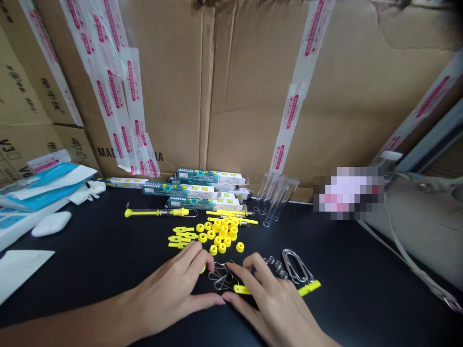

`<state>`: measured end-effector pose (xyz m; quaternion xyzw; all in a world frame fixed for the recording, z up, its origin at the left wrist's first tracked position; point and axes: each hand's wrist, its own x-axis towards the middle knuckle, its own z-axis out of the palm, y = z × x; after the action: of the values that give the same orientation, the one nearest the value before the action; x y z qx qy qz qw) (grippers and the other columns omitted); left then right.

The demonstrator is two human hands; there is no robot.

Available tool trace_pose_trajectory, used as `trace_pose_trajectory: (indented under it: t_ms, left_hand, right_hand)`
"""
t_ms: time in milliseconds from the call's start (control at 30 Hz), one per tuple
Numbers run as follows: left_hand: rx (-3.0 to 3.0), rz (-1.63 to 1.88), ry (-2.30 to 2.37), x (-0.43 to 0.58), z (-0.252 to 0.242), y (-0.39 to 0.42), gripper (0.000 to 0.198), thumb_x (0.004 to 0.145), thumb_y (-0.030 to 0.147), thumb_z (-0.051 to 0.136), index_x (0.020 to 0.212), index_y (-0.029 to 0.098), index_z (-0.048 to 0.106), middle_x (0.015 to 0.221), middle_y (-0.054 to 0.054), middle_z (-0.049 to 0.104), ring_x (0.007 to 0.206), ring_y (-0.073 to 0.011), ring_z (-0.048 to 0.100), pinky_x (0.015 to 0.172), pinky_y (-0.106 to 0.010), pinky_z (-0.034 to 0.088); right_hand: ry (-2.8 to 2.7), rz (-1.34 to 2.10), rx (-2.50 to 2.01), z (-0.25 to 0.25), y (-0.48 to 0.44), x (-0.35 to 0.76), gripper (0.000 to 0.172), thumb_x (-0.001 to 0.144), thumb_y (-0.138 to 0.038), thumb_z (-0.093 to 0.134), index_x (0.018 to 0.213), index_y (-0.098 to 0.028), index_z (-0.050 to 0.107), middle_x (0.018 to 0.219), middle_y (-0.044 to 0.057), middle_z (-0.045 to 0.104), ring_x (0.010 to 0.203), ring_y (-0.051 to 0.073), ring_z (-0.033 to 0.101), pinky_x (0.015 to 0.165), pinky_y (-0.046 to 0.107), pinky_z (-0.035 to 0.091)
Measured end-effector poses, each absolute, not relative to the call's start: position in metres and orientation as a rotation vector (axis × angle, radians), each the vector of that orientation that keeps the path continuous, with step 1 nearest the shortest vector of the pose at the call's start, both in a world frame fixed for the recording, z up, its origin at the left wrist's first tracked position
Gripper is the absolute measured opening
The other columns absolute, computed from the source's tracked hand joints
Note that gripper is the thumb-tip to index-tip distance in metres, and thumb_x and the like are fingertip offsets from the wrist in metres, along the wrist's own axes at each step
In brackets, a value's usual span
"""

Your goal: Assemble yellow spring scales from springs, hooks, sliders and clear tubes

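A small heap of bent wire hooks (221, 277) lies on the black table between my two hands. My left hand (179, 282) curves round its left side, thumb and fingers apart, with a bit of yellow plastic (203, 270) by the fingertips. From the right, my right hand (269, 294) arches over the table, its index finger touching the wire and its thumb apart, near the left thumb tip. A yellow strip end (241, 289) shows under the right fingers, and another yellow piece (310, 288) beyond that hand; whether they join is hidden.
Yellow caps (222, 233), flat yellow tabs (183, 236), clear tubes (277, 195) and a spring scale (159, 212) lie beyond the hands. Larger metal hooks (296, 266) and clear rings (278, 266) are at right. Printed boxes (195, 189) stack before a cardboard wall (246, 96).
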<state>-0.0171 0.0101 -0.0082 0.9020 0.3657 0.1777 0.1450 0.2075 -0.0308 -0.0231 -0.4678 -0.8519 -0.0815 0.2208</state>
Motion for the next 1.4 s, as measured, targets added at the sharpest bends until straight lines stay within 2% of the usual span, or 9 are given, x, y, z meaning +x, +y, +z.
trace_pose_trajectory:
  t_ms: [167,400,667,833,967,1033,1133,1233,1400]
  left_hand:
    - [2.598,0.472,1.086,-0.018,-0.013,0.011,0.040,0.087,0.039,0.072,0.119,0.021,0.054,0.111,-0.005,0.057,0.100,-0.0250,0.067,0.088,-0.041,0.056]
    - [2.705,0.496,1.091,-0.019,-0.018,0.011,0.045,0.091,0.041,0.066,0.128,0.020,0.051,0.114,-0.008,0.058,0.104,-0.0274,0.066,0.088,-0.044,0.058]
    - [2.750,0.584,1.060,-0.016,-0.017,0.012,0.030,0.090,0.018,0.063,0.119,0.021,0.054,0.105,-0.004,0.058,0.095,-0.0220,0.067,0.085,-0.038,0.057]
    - [2.746,0.588,1.032,-0.017,-0.018,0.012,0.027,0.090,0.012,0.057,0.115,0.022,0.053,0.102,-0.002,0.057,0.093,-0.0205,0.066,0.084,-0.036,0.057]
    - [2.784,0.610,1.043,-0.017,-0.021,0.013,0.027,0.091,0.013,0.057,0.116,0.020,0.054,0.102,-0.003,0.058,0.092,-0.0208,0.066,0.083,-0.036,0.057]
    - [2.872,0.625,1.071,-0.017,-0.023,0.013,0.022,0.096,0.017,0.052,0.118,0.018,0.054,0.101,-0.005,0.060,0.092,-0.0228,0.066,0.081,-0.038,0.057]
    - [3.043,0.626,1.182,-0.017,-0.025,0.012,0.028,0.104,0.021,0.035,0.119,0.012,0.057,0.097,-0.009,0.063,0.088,-0.0260,0.067,0.073,-0.040,0.058]
    - [3.151,0.627,1.297,-0.017,-0.027,0.008,0.040,0.107,0.023,0.025,0.117,0.009,0.060,0.090,-0.010,0.063,0.080,-0.0248,0.067,0.064,-0.038,0.057]
    - [3.283,0.586,1.217,-0.015,-0.028,0.000,0.049,0.107,0.019,0.015,0.120,0.007,0.061,0.087,-0.010,0.065,0.080,-0.0236,0.067,0.066,-0.037,0.057]
  right_hand:
    - [-2.376,-0.197,-1.288,-0.027,-0.031,0.209,0.050,0.105,-0.048,0.024,0.124,-0.021,0.062,0.096,0.008,0.066,0.046,0.018,0.068,0.035,0.034,0.055]
    - [-2.339,-0.227,-1.344,-0.033,-0.030,0.211,0.053,0.104,-0.049,0.024,0.120,-0.018,0.064,0.097,0.010,0.068,0.046,0.019,0.069,0.038,0.036,0.058]
    - [-2.317,-0.036,-1.270,-0.030,-0.030,0.213,0.038,0.105,-0.041,0.035,0.128,-0.022,0.058,0.110,0.008,0.070,0.064,0.021,0.075,0.049,0.032,0.062]
    - [-2.336,0.078,-1.301,-0.030,-0.029,0.217,0.025,0.097,-0.025,0.053,0.120,-0.027,0.063,0.112,0.006,0.068,0.067,0.019,0.075,0.053,0.028,0.062]
    - [-2.302,0.221,-1.277,-0.031,-0.029,0.219,0.042,0.090,-0.006,0.045,0.122,-0.027,0.062,0.115,0.005,0.066,0.076,0.016,0.075,0.063,0.023,0.062]
    - [-2.280,0.265,-1.241,-0.032,-0.030,0.219,0.043,0.090,-0.003,0.040,0.118,-0.026,0.063,0.112,0.004,0.067,0.076,0.014,0.075,0.064,0.021,0.061]
    - [-2.246,0.254,-1.190,-0.033,-0.030,0.218,0.035,0.095,-0.007,0.038,0.109,-0.023,0.066,0.102,0.004,0.070,0.073,0.013,0.074,0.065,0.021,0.061]
    - [-2.213,0.222,-1.163,-0.033,-0.031,0.217,0.028,0.101,-0.016,0.039,0.101,-0.021,0.067,0.094,0.005,0.071,0.070,0.014,0.073,0.064,0.021,0.061]
    - [-2.219,0.144,-1.161,-0.033,-0.030,0.215,0.028,0.105,-0.028,0.039,0.099,-0.022,0.067,0.091,0.004,0.071,0.067,0.015,0.073,0.058,0.022,0.060]
